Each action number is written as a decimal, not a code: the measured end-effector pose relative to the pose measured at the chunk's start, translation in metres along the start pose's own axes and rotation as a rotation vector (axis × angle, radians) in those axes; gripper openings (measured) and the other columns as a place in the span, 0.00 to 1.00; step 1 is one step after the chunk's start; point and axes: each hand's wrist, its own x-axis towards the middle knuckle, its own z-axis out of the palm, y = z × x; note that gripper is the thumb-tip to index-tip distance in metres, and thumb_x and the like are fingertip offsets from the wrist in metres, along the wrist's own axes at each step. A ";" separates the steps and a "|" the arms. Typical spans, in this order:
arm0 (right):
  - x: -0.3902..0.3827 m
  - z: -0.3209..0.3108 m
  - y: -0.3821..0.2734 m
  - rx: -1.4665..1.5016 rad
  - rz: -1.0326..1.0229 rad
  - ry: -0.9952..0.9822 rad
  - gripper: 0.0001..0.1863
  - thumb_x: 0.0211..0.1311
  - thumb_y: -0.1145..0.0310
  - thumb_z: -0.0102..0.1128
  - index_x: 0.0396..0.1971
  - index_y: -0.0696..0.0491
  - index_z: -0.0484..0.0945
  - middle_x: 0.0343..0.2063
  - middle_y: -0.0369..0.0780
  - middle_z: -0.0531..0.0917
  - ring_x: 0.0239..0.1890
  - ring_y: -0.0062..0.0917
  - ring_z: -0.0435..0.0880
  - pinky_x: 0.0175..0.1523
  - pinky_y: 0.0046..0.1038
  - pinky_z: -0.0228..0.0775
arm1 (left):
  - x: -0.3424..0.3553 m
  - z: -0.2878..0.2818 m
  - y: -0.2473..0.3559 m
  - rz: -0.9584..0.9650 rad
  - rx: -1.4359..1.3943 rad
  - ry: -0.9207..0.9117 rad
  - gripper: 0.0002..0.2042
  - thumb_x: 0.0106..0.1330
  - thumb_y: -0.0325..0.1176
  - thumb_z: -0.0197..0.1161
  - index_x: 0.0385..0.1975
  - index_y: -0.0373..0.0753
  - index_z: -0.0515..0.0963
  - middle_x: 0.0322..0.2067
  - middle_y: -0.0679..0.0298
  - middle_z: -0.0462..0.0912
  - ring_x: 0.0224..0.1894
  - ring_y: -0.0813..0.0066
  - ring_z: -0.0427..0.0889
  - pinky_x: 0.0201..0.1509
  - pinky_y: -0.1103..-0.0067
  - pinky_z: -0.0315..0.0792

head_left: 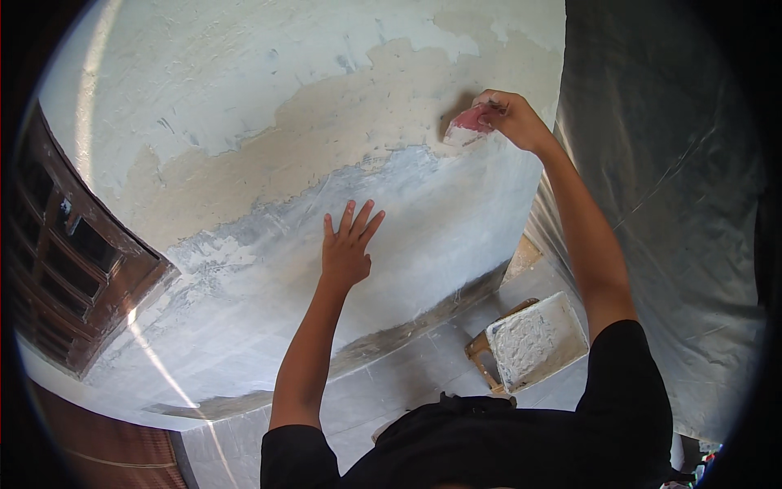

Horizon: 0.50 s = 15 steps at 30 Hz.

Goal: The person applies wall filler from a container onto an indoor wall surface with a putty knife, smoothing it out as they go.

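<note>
A patchy wall (440, 220) fills the middle of the head view, white at the bottom, beige in a band across and pale greenish above. Against its lower white part my left hand (348, 254) lies with fingers spread and nothing in it. Higher up, near the wall's right edge, my right hand (509, 118) grips a reddish putty scraper (468, 128) smeared with white. The blade is at the beige band; whether it touches the wall, I cannot tell. Below my right arm, a tray (572, 319) holds white putty (521, 338) with a rough surface.
The tray rests on a wooden stool (479, 359) on the grey tiled floor (399, 379). A large grey plastic sheet (668, 212) hangs at the right. To the left is a brown wooden window frame (122, 306) with dark panes.
</note>
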 end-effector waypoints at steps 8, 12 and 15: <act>0.029 -0.008 -0.019 -0.208 -0.155 0.026 0.13 0.55 0.82 0.55 0.40 0.60 0.79 0.36 0.41 0.83 0.37 0.24 0.82 0.44 0.24 0.74 | 0.002 -0.003 -0.001 0.008 0.116 -0.146 0.45 0.53 0.42 0.66 0.70 0.62 0.47 0.73 0.71 0.40 0.74 0.59 0.41 0.67 0.43 0.44; 0.025 -0.035 -0.027 -0.145 -0.187 0.120 0.12 0.53 0.82 0.55 0.39 0.61 0.79 0.33 0.39 0.83 0.36 0.22 0.81 0.44 0.23 0.73 | 0.002 -0.002 0.001 0.008 0.071 -0.127 0.44 0.53 0.42 0.66 0.70 0.61 0.47 0.73 0.71 0.40 0.74 0.59 0.41 0.67 0.43 0.44; 0.019 -0.026 -0.028 -0.134 -0.115 -0.032 0.12 0.52 0.82 0.56 0.38 0.61 0.79 0.33 0.38 0.83 0.35 0.23 0.81 0.44 0.24 0.73 | 0.002 -0.002 0.000 0.010 0.094 -0.127 0.44 0.53 0.41 0.66 0.70 0.61 0.48 0.72 0.71 0.40 0.74 0.59 0.41 0.67 0.43 0.44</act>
